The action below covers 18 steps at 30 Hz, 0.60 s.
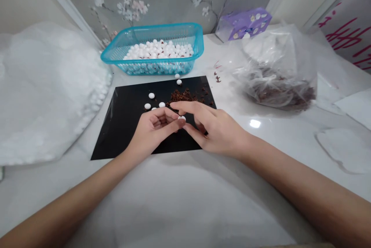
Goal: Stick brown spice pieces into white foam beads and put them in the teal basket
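Observation:
Over the black board (116,124), my left hand (153,126) pinches a small white ball (182,118) between thumb and fingertips. My right hand (211,124) meets it from the other side, its thumb at the ball and its index finger reaching across above. A tiny dark brown bit shows at the top of the ball; whether the right fingers grip it is hard to make out. Just beyond the hands lie a heap of reddish-brown small pieces (183,95) and several loose white balls (151,96).
A blue plastic basket (156,28) full of white balls, some with brown bits, stands behind the board. On the left is a big bag of white balls (52,93). To the right are a clear bag of brown pieces (281,89) and a purple tissue box (245,25).

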### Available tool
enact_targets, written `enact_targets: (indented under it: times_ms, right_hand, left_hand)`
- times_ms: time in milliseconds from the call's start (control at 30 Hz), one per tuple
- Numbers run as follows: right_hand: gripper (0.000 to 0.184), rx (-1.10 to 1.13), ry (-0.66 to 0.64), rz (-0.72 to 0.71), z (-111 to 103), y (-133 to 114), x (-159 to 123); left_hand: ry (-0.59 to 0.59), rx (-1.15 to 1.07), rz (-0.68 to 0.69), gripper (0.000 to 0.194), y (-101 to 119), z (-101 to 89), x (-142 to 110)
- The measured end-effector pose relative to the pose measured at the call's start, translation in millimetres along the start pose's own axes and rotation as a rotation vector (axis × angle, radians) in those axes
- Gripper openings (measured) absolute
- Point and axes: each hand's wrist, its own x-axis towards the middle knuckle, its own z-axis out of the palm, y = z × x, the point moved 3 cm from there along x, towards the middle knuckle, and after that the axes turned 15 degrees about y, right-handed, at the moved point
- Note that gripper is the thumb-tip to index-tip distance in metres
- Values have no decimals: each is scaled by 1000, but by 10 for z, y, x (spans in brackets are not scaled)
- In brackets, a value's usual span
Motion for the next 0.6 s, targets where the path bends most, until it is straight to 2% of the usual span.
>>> enact_targets:
  times_ms: [600]
  right_hand:
    - [33,-12,-33,65,24,22,-1]
  left_hand:
    - [12,60,-2,20,-13,-6,6]
